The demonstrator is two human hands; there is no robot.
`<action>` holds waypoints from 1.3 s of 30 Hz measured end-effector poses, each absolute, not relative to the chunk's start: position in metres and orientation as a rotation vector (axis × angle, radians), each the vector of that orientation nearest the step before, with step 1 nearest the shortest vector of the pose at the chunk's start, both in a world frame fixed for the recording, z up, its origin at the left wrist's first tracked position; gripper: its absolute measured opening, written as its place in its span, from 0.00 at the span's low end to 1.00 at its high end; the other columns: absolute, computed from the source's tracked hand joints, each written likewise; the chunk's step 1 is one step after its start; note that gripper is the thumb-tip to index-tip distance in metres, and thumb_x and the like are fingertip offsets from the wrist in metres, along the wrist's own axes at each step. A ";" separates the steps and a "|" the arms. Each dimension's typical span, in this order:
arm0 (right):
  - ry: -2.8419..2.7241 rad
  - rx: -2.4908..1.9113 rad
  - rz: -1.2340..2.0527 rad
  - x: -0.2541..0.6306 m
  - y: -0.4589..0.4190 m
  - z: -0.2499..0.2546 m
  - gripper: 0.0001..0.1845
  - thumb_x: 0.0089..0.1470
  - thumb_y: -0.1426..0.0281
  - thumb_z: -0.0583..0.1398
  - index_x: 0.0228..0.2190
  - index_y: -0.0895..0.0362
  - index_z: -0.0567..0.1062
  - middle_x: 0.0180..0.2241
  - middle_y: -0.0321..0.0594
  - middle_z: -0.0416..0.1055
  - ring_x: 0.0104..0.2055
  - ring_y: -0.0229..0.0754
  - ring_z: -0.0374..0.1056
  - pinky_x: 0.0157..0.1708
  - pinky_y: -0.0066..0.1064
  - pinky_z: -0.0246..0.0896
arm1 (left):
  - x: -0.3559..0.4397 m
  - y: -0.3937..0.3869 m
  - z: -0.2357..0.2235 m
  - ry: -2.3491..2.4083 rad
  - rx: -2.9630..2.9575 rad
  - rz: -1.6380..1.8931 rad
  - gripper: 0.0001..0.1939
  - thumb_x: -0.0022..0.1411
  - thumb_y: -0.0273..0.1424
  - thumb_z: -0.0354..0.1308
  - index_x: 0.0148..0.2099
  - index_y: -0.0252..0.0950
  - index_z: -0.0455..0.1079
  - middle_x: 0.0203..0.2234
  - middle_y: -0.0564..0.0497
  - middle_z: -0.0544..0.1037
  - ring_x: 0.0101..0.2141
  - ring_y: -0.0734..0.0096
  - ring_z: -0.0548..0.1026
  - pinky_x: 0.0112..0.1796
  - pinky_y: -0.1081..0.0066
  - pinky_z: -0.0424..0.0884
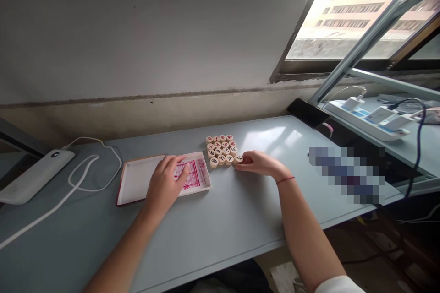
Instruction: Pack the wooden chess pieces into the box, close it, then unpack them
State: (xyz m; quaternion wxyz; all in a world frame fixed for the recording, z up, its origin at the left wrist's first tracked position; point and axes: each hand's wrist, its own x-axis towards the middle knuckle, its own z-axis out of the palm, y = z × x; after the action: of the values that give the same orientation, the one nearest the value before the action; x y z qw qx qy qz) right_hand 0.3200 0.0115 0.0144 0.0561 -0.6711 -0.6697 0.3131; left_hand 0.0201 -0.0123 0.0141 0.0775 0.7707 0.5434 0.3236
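Observation:
Several round wooden chess pieces (222,149) with red and black characters sit packed in rows on the grey table (220,219). My right hand (257,163) rests at the right end of the front row, fingers pinched on the outermost piece (238,160). My left hand (165,184) lies flat, fingers spread, on a shallow white box lid (134,178) left of the pieces. A folded sheet with red grid lines (195,175) lies in the lid, partly under my fingers.
A white power bank (32,176) with a looped white cable (92,169) lies at the far left. A dark phone (307,112) leans at the back right. A power strip (367,121) with chargers sits on a side shelf under the window.

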 end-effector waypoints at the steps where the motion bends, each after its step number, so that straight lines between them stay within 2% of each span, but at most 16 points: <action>1: -2.044 -2.045 0.922 0.318 0.012 0.014 0.16 0.44 0.56 0.60 0.22 0.56 0.64 0.24 0.35 0.64 0.25 0.35 0.55 0.23 0.27 0.48 | 0.019 -0.012 0.015 1.639 2.300 0.970 0.13 0.65 0.37 0.50 0.47 0.38 0.69 0.40 0.50 0.75 0.39 0.66 0.73 0.44 0.68 0.69; 8: -2.091 -2.098 0.781 0.308 0.013 0.011 0.15 0.48 0.58 0.56 0.20 0.55 0.60 0.22 0.35 0.63 0.24 0.36 0.54 0.23 0.27 0.47 | 0.017 -0.009 0.018 1.680 2.264 0.968 0.13 0.64 0.37 0.49 0.46 0.39 0.70 0.39 0.51 0.75 0.34 0.69 0.73 0.39 0.70 0.69; 14: -2.064 -2.038 0.825 0.313 0.011 0.011 0.18 0.46 0.58 0.58 0.18 0.55 0.60 0.19 0.34 0.59 0.22 0.34 0.49 0.21 0.28 0.43 | 0.006 -0.002 0.018 1.823 2.263 0.889 0.14 0.65 0.36 0.46 0.41 0.39 0.72 0.36 0.49 0.74 0.37 0.66 0.74 0.39 0.70 0.68; 20: -1.918 -1.784 0.994 0.309 0.005 0.027 0.22 0.51 0.56 0.55 0.18 0.55 0.53 0.17 0.29 0.47 0.21 0.32 0.41 0.20 0.27 0.37 | -0.015 0.008 0.012 2.099 2.130 0.448 0.17 0.64 0.39 0.47 0.51 0.42 0.70 0.41 0.45 0.73 0.37 0.62 0.75 0.37 0.67 0.69; 22: -1.936 -1.688 0.887 0.293 0.003 0.032 0.20 0.53 0.58 0.54 0.18 0.55 0.55 0.18 0.30 0.49 0.21 0.32 0.43 0.20 0.27 0.39 | -0.015 0.009 0.010 2.061 2.109 0.412 0.18 0.64 0.38 0.48 0.53 0.42 0.68 0.43 0.45 0.73 0.38 0.62 0.76 0.37 0.67 0.69; 24: -2.053 -1.594 0.720 0.270 0.001 0.035 0.17 0.55 0.62 0.53 0.19 0.55 0.58 0.19 0.31 0.56 0.22 0.33 0.49 0.22 0.27 0.45 | -0.013 0.008 0.009 2.020 2.111 0.407 0.18 0.64 0.36 0.48 0.53 0.41 0.68 0.41 0.46 0.75 0.37 0.63 0.76 0.37 0.68 0.69; 28: -2.439 -1.351 0.261 0.219 0.001 0.029 0.08 0.58 0.71 0.51 0.28 0.56 0.68 0.28 0.40 0.68 0.33 0.40 0.62 0.32 0.29 0.54 | -0.007 0.004 0.007 1.979 2.137 0.385 0.18 0.62 0.31 0.49 0.54 0.42 0.67 0.38 0.48 0.78 0.36 0.63 0.76 0.37 0.69 0.69; 33: -2.734 -1.261 -0.194 0.183 0.012 0.009 0.08 0.58 0.74 0.52 0.36 0.60 0.70 0.36 0.48 0.71 0.38 0.47 0.63 0.36 0.35 0.53 | -0.005 0.004 0.006 1.954 2.151 0.384 0.20 0.61 0.26 0.48 0.55 0.41 0.67 0.40 0.47 0.79 0.37 0.61 0.77 0.37 0.68 0.69; 39: -2.786 -1.357 -0.294 0.171 0.021 0.001 0.10 0.58 0.73 0.52 0.38 0.63 0.71 0.36 0.50 0.71 0.39 0.50 0.63 0.36 0.37 0.50 | -0.003 0.003 0.006 1.953 2.144 0.350 0.20 0.62 0.25 0.47 0.55 0.41 0.66 0.41 0.47 0.79 0.38 0.61 0.78 0.38 0.67 0.69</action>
State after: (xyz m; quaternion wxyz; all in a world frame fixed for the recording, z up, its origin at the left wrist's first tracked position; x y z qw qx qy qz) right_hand 0.1714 0.0205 0.0015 0.0145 -0.4360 -0.8949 -0.0945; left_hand -0.0031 0.0028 0.0060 0.1100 0.7296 0.6644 0.1191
